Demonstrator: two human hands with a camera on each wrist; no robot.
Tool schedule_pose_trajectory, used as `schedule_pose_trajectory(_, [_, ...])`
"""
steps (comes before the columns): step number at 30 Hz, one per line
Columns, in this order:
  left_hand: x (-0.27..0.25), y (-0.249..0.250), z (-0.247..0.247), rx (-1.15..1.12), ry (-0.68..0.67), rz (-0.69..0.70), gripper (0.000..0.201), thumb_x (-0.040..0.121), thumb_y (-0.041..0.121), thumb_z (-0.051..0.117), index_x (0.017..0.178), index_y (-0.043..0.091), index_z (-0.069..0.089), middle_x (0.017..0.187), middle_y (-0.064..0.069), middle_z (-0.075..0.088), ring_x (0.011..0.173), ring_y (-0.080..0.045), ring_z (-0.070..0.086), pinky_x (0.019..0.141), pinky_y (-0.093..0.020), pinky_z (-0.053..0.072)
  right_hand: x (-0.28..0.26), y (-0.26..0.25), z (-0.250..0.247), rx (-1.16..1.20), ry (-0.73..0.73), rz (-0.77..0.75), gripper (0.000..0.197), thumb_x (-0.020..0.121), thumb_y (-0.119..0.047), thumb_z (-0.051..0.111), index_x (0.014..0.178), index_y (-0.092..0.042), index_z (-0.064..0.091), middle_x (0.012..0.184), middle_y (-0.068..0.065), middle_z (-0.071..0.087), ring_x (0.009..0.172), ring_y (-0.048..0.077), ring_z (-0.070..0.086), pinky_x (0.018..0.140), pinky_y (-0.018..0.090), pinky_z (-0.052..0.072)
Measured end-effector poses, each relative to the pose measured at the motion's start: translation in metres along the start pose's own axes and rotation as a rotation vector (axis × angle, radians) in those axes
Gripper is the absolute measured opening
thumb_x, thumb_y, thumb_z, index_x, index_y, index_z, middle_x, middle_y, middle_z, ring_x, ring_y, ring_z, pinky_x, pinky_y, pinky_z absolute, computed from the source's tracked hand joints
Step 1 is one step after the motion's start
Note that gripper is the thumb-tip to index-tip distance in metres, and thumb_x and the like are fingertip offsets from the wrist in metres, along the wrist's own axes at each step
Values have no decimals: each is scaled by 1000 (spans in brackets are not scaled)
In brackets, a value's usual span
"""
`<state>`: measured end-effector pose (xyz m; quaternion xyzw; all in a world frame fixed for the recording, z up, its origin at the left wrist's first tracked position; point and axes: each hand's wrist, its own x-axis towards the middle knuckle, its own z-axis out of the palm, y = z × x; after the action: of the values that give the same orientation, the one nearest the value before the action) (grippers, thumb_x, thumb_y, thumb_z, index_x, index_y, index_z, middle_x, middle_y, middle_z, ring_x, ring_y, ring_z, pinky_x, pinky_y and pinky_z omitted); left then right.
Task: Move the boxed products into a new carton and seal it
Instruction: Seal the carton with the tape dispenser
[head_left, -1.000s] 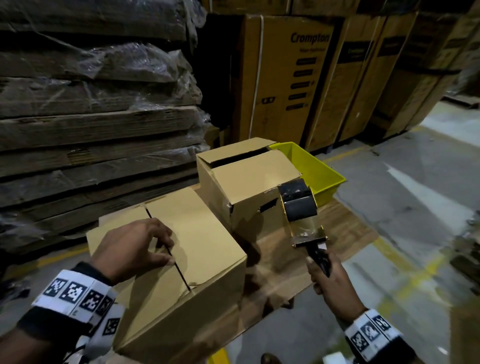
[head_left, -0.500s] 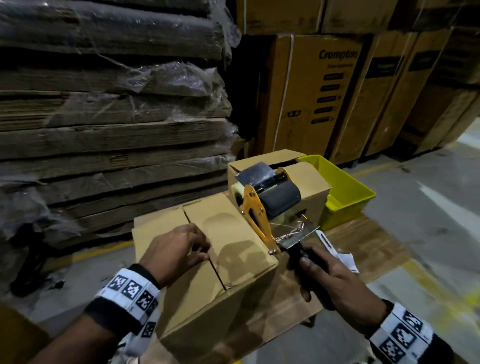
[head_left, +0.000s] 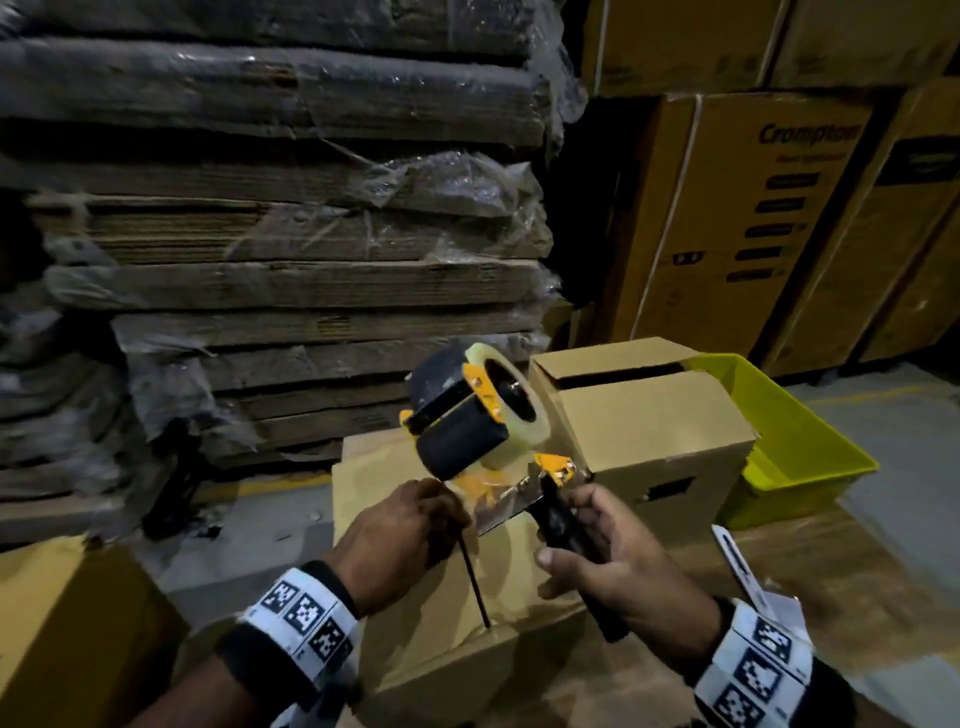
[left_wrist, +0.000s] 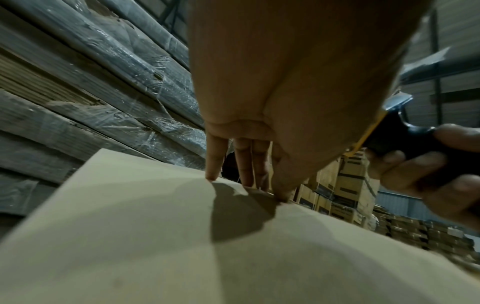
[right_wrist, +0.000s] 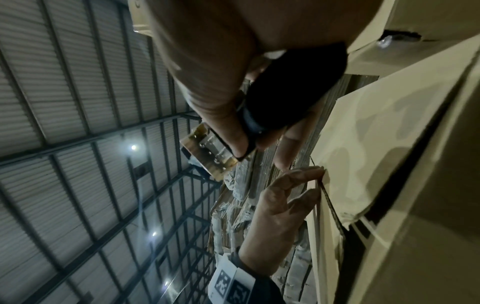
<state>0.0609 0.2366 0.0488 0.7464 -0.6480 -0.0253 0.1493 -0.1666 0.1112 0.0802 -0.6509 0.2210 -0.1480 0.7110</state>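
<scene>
The left hand (head_left: 400, 530) presses straight fingers on the closed carton (head_left: 441, 613) (flaps meeting at a seam), while the right hand (head_left: 608, 551) grips a tape gun (head_left: 478, 415) above it.

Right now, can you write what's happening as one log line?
step: about to tape | left hand: presses carton flaps | right hand: grips tape dispenser above seam | seam: untaped

Ahead of me, a stack of flattened brown cardboard sheets under clear plastic wrap (head_left: 291, 249). Beside it, tall printed brown cartons (head_left: 737, 223). A yellow plastic bin (head_left: 810, 452) sits right.
</scene>
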Motion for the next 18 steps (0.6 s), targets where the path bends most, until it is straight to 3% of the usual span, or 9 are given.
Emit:
schedule_pose_trajectory(2, [3, 2, 1, -19, 5, -9, 29, 76, 21, 82, 97, 32, 65, 105, 11, 61, 90, -3, 53, 65, -6, 39, 11, -2, -3, -17, 13, -2, 54, 74, -3, 78, 118, -6, 46, 109, 17, 61, 74, 25, 67, 63, 41, 58])
schedule_pose_trajectory(4, [7, 2, 1, -69, 19, -96, 22, 91, 21, 66, 112, 28, 65, 118, 8, 58, 103, -13, 56, 76, -25, 50, 20, -6, -4, -10, 5, -7, 59, 69, -13, 83, 116, -8, 46, 97, 15, 62, 60, 25, 62, 49, 35, 53])
schedule_pose_trajectory(5, [8, 2, 1, -92, 22, -127, 23, 95, 23, 61, 117, 27, 65, 122, 9, 56, 108, -13, 55, 81, -29, 50, 24, -7, -5, -8, 7, -14, 58, 69, -21, 81, 114, -10, 46, 89, 12, 62, 55, 23, 59, 45, 32, 49])
schedule_pose_trajectory(7, [9, 2, 1, -155, 36, -140, 21, 97, 27, 57, 117, 28, 64, 118, 13, 57, 106, -8, 53, 83, -27, 48, 32, -6, -7, -22, 23, -34, 48, 78, -42, 69, 111, -14, 48, 75, 9, 60, 50, 22, 55, 43, 30, 45])
schedule_pose_trajectory(10, [6, -1, 3, -239, 85, -158, 15, 97, 36, 56, 110, 31, 63, 102, 19, 56, 93, 2, 50, 76, -18, 42, 43, 0, -10, -51, 35, -77, 38, 84, -51, 55, 105, -20, 49, 74, 9, 60, 54, 23, 58, 48, 34, 47])
schedule_pose_trajectory(13, [5, 3, 4, -327, 141, -215, 17, 96, 32, 61, 112, 27, 63, 100, 20, 58, 91, 7, 51, 76, -9, 37, 52, 6, -8, -73, 69, -162, 37, 81, -40, 65, 108, -23, 48, 90, 9, 64, 67, 24, 66, 55, 43, 55])
schedule_pose_trajectory(15, [7, 6, 2, -442, 163, -277, 21, 94, 30, 65, 115, 26, 64, 108, 18, 63, 100, 6, 56, 83, -13, 42, 59, 9, -7, -137, 133, -194, 51, 75, -37, 76, 116, -28, 46, 106, 7, 62, 82, 20, 70, 65, 42, 59])
schedule_pose_trajectory(18, [10, 3, -1, -571, 138, -322, 29, 93, 35, 65, 121, 26, 64, 119, 15, 66, 113, 0, 59, 98, -23, 46, 68, 15, -11, -257, 206, -194, 78, 58, -56, 83, 123, -42, 44, 118, -7, 61, 104, 11, 64, 86, 36, 56])
